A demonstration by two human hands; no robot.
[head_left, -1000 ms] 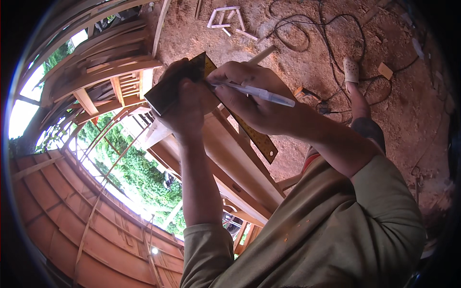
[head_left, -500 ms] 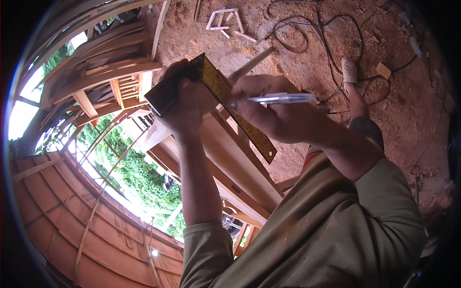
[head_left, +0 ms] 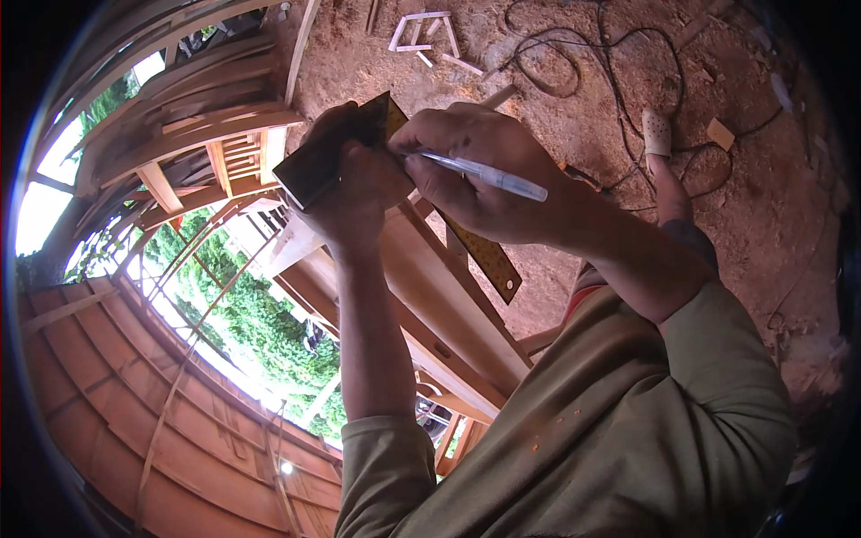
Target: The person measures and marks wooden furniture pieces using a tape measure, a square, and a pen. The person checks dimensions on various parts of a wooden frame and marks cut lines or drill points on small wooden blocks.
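My left hand (head_left: 354,202) is closed around the dark stock of a try square (head_left: 314,172), at the end of a wooden beam (head_left: 439,287). The square's yellow, marked blade slants down to the right past the beam, its far end in plain sight. My right hand (head_left: 502,161) pinches a pen (head_left: 507,180) with a clear barrel, its writing end low by the blade near the stock. My right fingers cover the pen's tip and the middle of the blade, so I cannot tell whether the tip touches wood.
Long black cables (head_left: 601,54) lie looped on the sawdust-strewn floor at upper right, near my shoe (head_left: 656,133). Thin wood strips (head_left: 421,36) lie beyond the hands. Stacked timber (head_left: 193,134) stands at left, above reddish curved panels (head_left: 108,377).
My right hand with the pen has moved left and up along the blade, closer to the stock. The pen now slants down to the right. My left hand stays nearly still on the square.
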